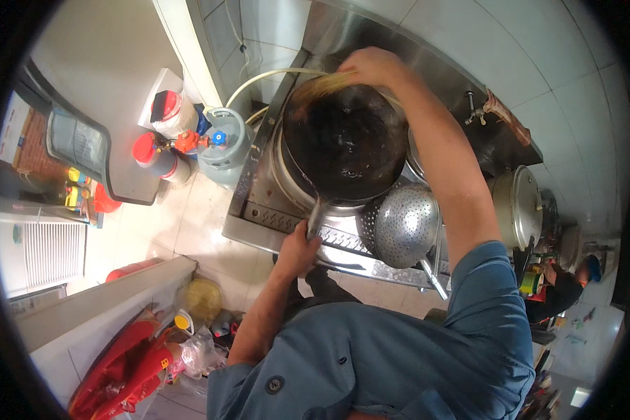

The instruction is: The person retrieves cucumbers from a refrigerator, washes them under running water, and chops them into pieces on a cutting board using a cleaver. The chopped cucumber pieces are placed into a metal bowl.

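A dark wok (346, 142) with a little shiny liquid inside sits over a burner of the steel range. My left hand (298, 251) is closed around its handle, at the range's front edge. Above the wok's far rim, my right hand (373, 67) grips a straw-coloured bristle brush (325, 86); its bristles reach the far left part of the wok and look blurred. Beside the wok on the right, a perforated steel strainer (407, 226) lies with its handle pointing towards me.
A grey gas cylinder (224, 149) with a hose stands left of the range (273, 231). Lidded buckets (174, 116) are behind it. A large lidded pot (515, 207) stands at the right, near a wall tap (474, 110). Farther right is another person (562, 291).
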`<state>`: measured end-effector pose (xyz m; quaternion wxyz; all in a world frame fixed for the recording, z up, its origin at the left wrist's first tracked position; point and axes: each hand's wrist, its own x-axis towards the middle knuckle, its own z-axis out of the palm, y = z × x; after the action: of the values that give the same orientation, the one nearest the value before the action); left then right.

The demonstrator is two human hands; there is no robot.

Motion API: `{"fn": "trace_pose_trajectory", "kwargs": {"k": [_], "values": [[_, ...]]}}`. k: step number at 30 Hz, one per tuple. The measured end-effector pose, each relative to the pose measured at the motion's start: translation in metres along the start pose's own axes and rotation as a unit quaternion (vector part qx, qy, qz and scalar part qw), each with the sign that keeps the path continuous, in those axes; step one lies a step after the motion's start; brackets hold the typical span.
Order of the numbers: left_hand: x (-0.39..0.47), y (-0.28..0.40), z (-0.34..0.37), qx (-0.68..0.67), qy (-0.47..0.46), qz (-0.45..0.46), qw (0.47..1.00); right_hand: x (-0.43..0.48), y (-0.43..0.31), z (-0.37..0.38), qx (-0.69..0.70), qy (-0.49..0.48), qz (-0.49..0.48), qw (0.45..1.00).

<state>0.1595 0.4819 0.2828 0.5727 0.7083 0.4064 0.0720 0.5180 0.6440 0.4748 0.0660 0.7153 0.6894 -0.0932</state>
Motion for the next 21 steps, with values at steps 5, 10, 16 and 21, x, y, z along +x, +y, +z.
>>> {"fn": "trace_pose_trajectory", "kwargs": {"k": [5,10,16,21], "values": [[0.005,0.018,-0.025,-0.225,-0.176,-0.095,0.954,-0.132,0.096,0.1,-0.004,-0.036,0.337,0.941],[0.039,-0.005,-0.006,-0.515,-0.281,-0.155,0.795,-0.235,-0.029,0.104,0.033,-0.211,0.257,0.943],[0.023,0.036,0.025,-0.555,-0.316,-0.159,0.753,-0.325,-0.043,0.178,0.352,0.084,0.327,0.873],[0.014,0.114,0.034,-0.526,-0.236,-0.175,0.798,-0.361,-0.048,0.204,0.732,0.182,0.32,0.573]]}}
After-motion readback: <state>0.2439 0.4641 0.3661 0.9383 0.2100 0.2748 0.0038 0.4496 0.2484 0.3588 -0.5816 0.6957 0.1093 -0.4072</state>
